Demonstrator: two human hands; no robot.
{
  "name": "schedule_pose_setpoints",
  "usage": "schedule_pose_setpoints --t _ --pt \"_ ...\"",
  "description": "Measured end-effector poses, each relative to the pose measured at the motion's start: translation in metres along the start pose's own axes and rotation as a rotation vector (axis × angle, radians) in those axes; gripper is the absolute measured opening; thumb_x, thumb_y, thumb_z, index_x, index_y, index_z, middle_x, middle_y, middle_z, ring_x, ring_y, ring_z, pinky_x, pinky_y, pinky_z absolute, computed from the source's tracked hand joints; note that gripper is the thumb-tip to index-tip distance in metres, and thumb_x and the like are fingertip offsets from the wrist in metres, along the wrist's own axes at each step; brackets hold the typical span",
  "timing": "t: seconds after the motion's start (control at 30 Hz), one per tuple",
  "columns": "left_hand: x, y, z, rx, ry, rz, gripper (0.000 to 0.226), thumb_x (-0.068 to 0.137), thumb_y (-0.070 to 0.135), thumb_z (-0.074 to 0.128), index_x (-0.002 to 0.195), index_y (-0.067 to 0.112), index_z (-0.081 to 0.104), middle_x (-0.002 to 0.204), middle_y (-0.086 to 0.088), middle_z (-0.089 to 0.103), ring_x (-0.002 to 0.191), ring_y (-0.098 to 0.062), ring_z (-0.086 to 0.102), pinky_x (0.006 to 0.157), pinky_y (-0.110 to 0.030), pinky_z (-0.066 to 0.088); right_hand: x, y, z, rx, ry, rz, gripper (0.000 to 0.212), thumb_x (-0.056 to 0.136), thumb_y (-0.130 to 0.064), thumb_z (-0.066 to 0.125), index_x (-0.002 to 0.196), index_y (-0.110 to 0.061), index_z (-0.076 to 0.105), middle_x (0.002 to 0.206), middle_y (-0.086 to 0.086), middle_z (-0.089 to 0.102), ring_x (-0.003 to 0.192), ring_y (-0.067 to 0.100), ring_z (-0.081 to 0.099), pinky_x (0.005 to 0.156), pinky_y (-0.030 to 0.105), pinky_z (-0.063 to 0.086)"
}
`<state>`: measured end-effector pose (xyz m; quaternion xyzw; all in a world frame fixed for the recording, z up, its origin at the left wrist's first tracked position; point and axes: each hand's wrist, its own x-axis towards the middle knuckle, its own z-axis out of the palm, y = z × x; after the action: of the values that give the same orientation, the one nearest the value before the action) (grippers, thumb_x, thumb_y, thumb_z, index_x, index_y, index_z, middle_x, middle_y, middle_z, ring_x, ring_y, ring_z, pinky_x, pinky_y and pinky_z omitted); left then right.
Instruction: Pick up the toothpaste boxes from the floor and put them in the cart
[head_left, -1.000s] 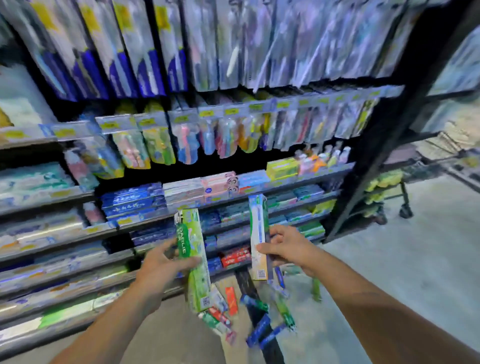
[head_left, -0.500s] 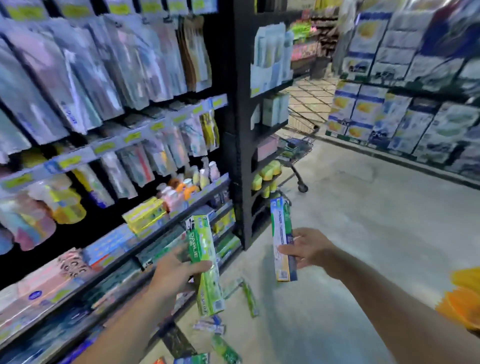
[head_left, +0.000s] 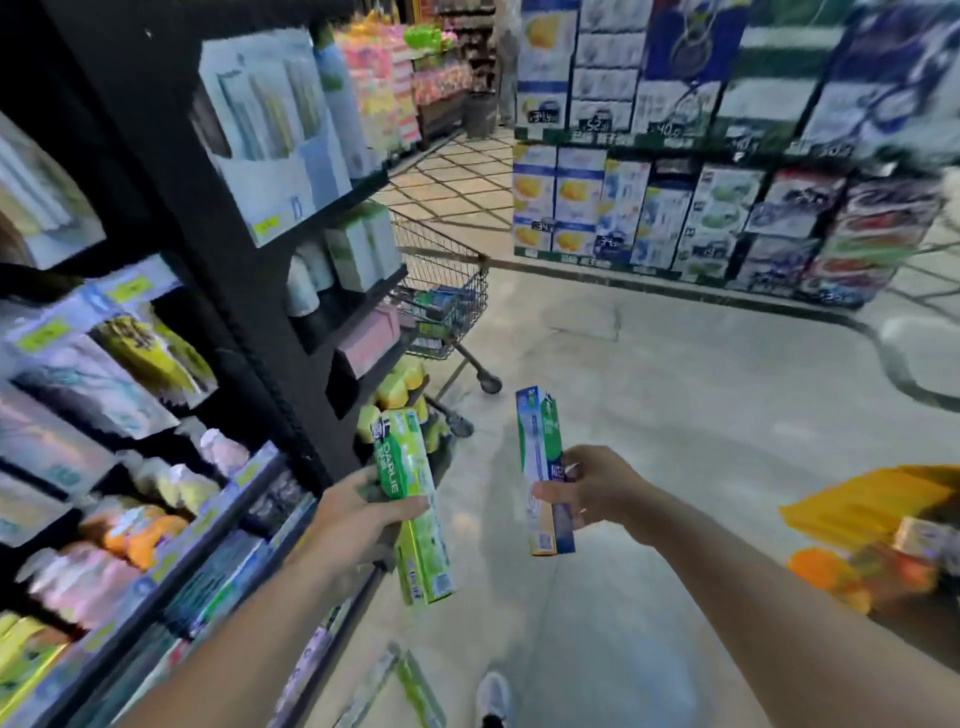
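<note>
Toothpaste boxes (head_left: 413, 504) held upright; cart (head_left: 447, 306) half hidden behind shelving (head_left: 249, 291)

1. Even indoor store lighting, moderately bright; its source is out of view.
2. Strong motion blur smears the shelves (head_left: 156, 467) left of the fingers (head_left: 410, 506).
3. Wide-angle distortion bends the frame edges.
4. The floor (head_left: 675, 415) beyond the fingers shows soft shadows and no glare.

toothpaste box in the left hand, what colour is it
Mostly green toothpaste box, white lettering; head view.
</note>
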<state>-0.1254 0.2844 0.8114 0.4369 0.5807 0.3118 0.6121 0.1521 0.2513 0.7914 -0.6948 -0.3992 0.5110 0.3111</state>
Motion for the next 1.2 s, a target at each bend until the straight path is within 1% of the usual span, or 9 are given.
schedule_pose_setpoints --t 0.1,0.2,0.33,0.47,0.7,0.8,0.97,1.07,1.2 --pt "0.064 0.025 0.013 0.028 -0.020 0.005 0.040 0.073 0.003 0.085 0.108 0.017 0.071 0.098 -0.006 0.077 0.078 -0.025 0.071 0.065 -0.041 0.055 0.048 -0.021 -0.019 0.000 0.040 -0.001 0.040 0.076 -0.021 0.084 0.108 -0.005 0.065 0.086 0.012 0.072 0.064 0.020 0.071 0.059 0.032 0.058" --pt "0.121 0.057 0.025 0.035 -0.049 -0.015 0.038 0.074 0.002 0.084 0.105 0.019 0.070 0.099 -0.004 0.077 0.088 -0.026 0.074 0.068 -0.048 0.062 0.088 -0.047 -0.039 -0.014 0.077 0.014 0.042 0.077 -0.023 0.084 0.109 -0.007 0.063 0.088 0.011 0.073 0.065 0.017 0.072 0.056 0.031 0.058" --pt "0.195 0.101 0.049 0.053 -0.094 -0.016 0.040 0.075 -0.001 0.083 0.104 0.021 0.066 0.100 -0.004 0.075 0.087 -0.024 0.074 0.059 -0.038 0.059 0.143 -0.074 -0.072 0.008 0.119 -0.003 0.040 0.074 -0.023 0.086 0.105 -0.011 0.064 0.091 0.013 0.074 0.082 0.028 0.075 0.071 0.044 0.063" --pt "0.264 0.132 0.079 0.067 -0.102 -0.038 0.047 0.070 -0.003 0.085 0.109 0.016 0.067 0.105 -0.010 0.074 0.091 -0.032 0.073 0.065 -0.047 0.061 0.199 -0.090 -0.106 0.008 0.134 0.017 0.040 0.076 -0.024 0.085 0.107 -0.011 0.063 0.093 0.012 0.073 0.082 0.027 0.074 0.068 0.040 0.063" --pt "0.374 0.174 0.158 0.077 -0.084 -0.049 0.044 0.074 -0.005 0.082 0.105 0.019 0.061 0.102 -0.005 0.072 0.084 -0.027 0.072 0.067 -0.042 0.061 0.316 -0.103 -0.188 0.002 0.118 0.026 0.036 0.079 -0.024 0.083 0.105 -0.014 0.061 0.092 0.011 0.072 0.082 0.026 0.074 0.072 0.044 0.063" --pt "0.414 0.199 0.192 0.069 -0.029 -0.075 0.053 0.074 -0.003 0.083 0.112 0.020 0.054 0.106 -0.006 0.071 0.091 -0.032 0.072 0.080 -0.054 0.059 0.371 -0.118 -0.236 0.005 0.100 0.021 0.039 0.079 -0.024 0.083 0.108 -0.012 0.059 0.093 0.011 0.072 0.081 0.026 0.075 0.073 0.048 0.062" --pt "0.473 0.245 0.236 0.039 0.054 -0.111 0.042 0.076 -0.005 0.081 0.107 0.016 0.063 0.100 -0.008 0.072 0.088 -0.032 0.072 0.072 -0.047 0.061 0.465 -0.156 -0.300 -0.098 0.016 0.024 0.047 0.078 -0.027 0.083 0.114 -0.010 0.059 0.093 0.009 0.069 0.079 0.022 0.072 0.060 0.032 0.060" --pt "0.505 0.262 0.244 0.026 0.103 -0.155 0.039 0.077 -0.003 0.081 0.106 0.016 0.063 0.102 -0.008 0.072 0.086 -0.032 0.072 0.068 -0.047 0.062 0.518 -0.179 -0.310 -0.140 -0.030 0.029 0.045 0.078 -0.027 0.083 0.112 -0.012 0.057 0.095 0.008 0.066 0.084 0.023 0.071 0.065 0.038 0.062" --pt "0.551 0.278 0.237 0.016 0.182 -0.171 0.035 0.079 -0.002 0.080 0.104 0.016 0.064 0.104 -0.008 0.070 0.086 -0.029 0.071 0.053 -0.032 0.058 0.587 -0.207 -0.301 -0.200 -0.110 0.034 0.048 0.076 -0.028 0.085 0.112 -0.013 0.057 0.097 0.009 0.065 0.086 0.025 0.071 0.068 0.044 0.063"
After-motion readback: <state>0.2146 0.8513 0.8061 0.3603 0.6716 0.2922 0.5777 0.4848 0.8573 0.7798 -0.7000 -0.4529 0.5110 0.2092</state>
